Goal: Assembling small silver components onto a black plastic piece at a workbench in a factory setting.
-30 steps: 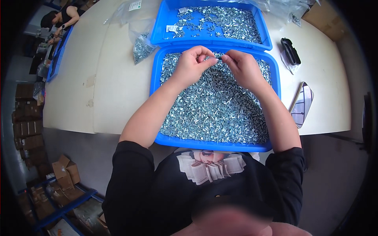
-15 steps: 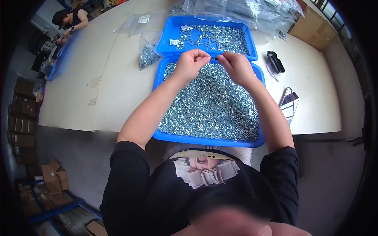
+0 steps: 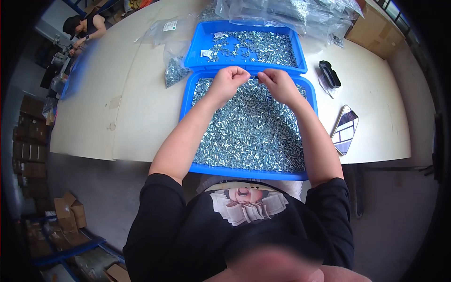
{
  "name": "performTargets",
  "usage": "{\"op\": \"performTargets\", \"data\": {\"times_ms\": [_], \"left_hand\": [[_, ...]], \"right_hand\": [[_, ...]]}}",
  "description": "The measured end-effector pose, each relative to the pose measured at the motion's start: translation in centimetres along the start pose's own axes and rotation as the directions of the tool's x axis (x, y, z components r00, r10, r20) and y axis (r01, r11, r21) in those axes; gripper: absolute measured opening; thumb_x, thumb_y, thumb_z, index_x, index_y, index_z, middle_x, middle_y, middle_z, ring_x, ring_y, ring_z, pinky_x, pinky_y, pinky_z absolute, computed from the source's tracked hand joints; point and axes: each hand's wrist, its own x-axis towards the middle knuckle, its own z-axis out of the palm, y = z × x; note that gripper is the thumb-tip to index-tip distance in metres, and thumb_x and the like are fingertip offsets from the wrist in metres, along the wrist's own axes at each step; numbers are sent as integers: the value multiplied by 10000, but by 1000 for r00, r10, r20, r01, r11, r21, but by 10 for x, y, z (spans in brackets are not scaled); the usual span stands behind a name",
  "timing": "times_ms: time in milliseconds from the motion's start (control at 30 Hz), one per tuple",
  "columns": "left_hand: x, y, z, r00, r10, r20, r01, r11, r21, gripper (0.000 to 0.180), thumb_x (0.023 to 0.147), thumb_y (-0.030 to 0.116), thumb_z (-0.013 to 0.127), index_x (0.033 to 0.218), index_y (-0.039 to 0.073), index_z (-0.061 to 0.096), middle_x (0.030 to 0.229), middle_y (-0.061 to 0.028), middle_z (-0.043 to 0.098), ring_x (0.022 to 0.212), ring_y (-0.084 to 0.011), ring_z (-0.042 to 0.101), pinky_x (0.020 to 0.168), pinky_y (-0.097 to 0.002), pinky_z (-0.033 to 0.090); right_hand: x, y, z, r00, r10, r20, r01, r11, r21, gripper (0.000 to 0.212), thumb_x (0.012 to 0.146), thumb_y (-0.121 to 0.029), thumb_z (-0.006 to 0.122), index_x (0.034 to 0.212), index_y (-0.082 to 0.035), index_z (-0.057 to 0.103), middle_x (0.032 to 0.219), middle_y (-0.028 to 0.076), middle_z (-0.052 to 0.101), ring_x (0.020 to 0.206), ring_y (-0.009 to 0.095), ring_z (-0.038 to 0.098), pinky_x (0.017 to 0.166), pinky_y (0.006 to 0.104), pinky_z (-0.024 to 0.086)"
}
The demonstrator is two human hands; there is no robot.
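A blue tray (image 3: 185, 110) holds a thick layer of small silvery metal pins (image 3: 249, 136). Above its far edge, my left hand (image 3: 227, 82) is closed, thumb and fingers pinched together. My right hand (image 3: 280, 85) is pinched the same way, its fingertips a short gap from the left ones. Whatever sits in either pinch is too small to make out. Just beyond lies a second blue tray (image 3: 199, 42), its metal pins (image 3: 272, 47) spread more thinly with patches of blue bottom showing.
Left of the trays stands a clear bag of metal pieces (image 3: 175, 73). Large plastic bags (image 3: 286, 14) and a cardboard box (image 3: 376, 30) lie at the back. A black open case (image 3: 330, 75) and a phone (image 3: 346, 131) are on the right. Another person (image 3: 89, 30) works far left.
Both hands have shifted slightly toward me and remain pinched, with a slightly wider gap between the fingertips. The view has tilted a little.
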Motion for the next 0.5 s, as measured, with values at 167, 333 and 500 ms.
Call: {"op": "performTargets", "data": {"times_ms": [167,333,500], "left_hand": [[-1,3,0,991,-132,12,132,991,6,218,901,255,561,873,52,634,612,93,425,554,-7,346,493,-177,266],[-1,-13,-2,997,31,75,-46,977,206,208,897,222,564,817,46,639,602,96,426,543,-9,328,494,-189,262],[-4,-8,-2,993,117,20,-119,979,166,77,832,111,642,804,39,634,602,106,415,551,-2,319,491,-185,258]], "right_hand": [[-8,7,6,998,-57,-10,56,994,-93,303,879,-297,522,796,-22,619,674,199,583,658,368,575,599,430,434],[-7,0,5,994,-108,-9,106,986,-131,301,878,-295,525,790,-21,615,677,197,584,664,363,578,591,431,432],[-10,-9,0,997,-69,28,69,997,18,234,849,-264,582,847,-32,612,744,161,613,686,350,583,618,410,454]]}}
